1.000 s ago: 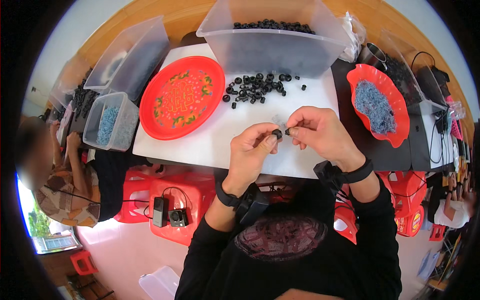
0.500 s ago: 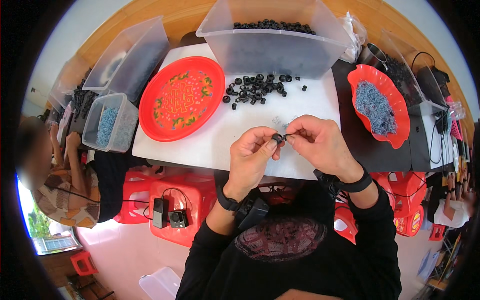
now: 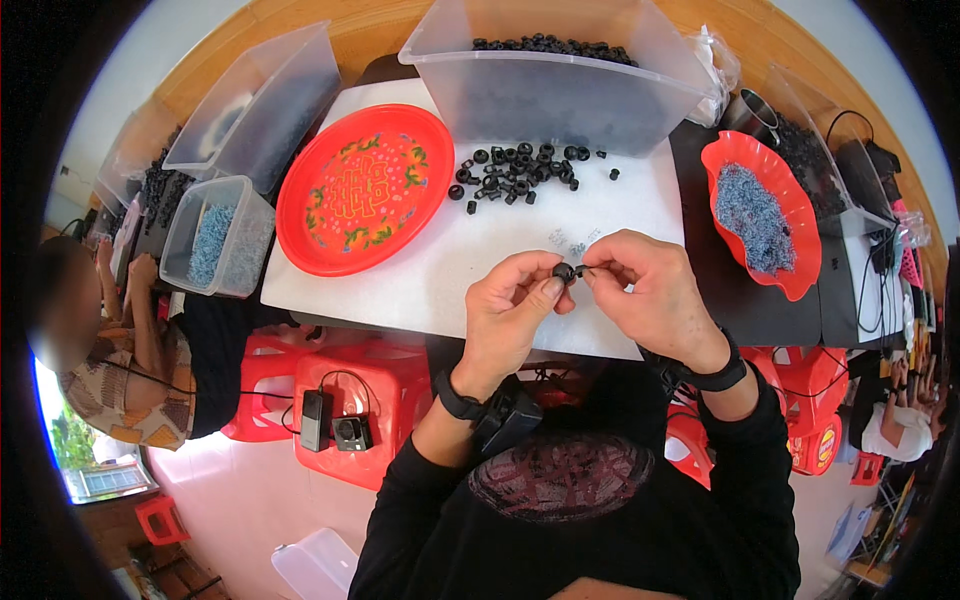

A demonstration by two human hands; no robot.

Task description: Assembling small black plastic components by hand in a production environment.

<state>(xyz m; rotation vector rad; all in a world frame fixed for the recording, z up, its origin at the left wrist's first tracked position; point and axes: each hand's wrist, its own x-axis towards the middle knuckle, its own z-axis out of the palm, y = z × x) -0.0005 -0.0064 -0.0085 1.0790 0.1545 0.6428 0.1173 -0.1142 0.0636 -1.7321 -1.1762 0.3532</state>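
Observation:
Above the near part of the white work surface (image 3: 400,310), my left hand (image 3: 505,310) pinches a round black plastic part (image 3: 563,271) between thumb and fingers. Close on its right, my right hand (image 3: 655,295) has thumb and fingertips closed on a small black plastic piece (image 3: 583,272). Whether the two parts touch is too small to tell. Beyond my hands lies a loose heap of black plastic parts (image 3: 517,178), some round and some ring-like. Small clear pieces (image 3: 574,246) are scattered just past my right fingers.
A large clear bin (image 3: 550,100) of black parts stands at the back. Left are a round red tray (image 3: 300,215) and a clear tub (image 3: 258,245) with pale blue pieces. A red scalloped dish (image 3: 800,275) of blue-grey pieces is right. Another person (image 3: 150,400) sits at left.
Both hands stay almost in place, the fingers making only small movements around the two black parts. A little more of the small piece shows at my right fingertips. The whole view has shifted slightly.

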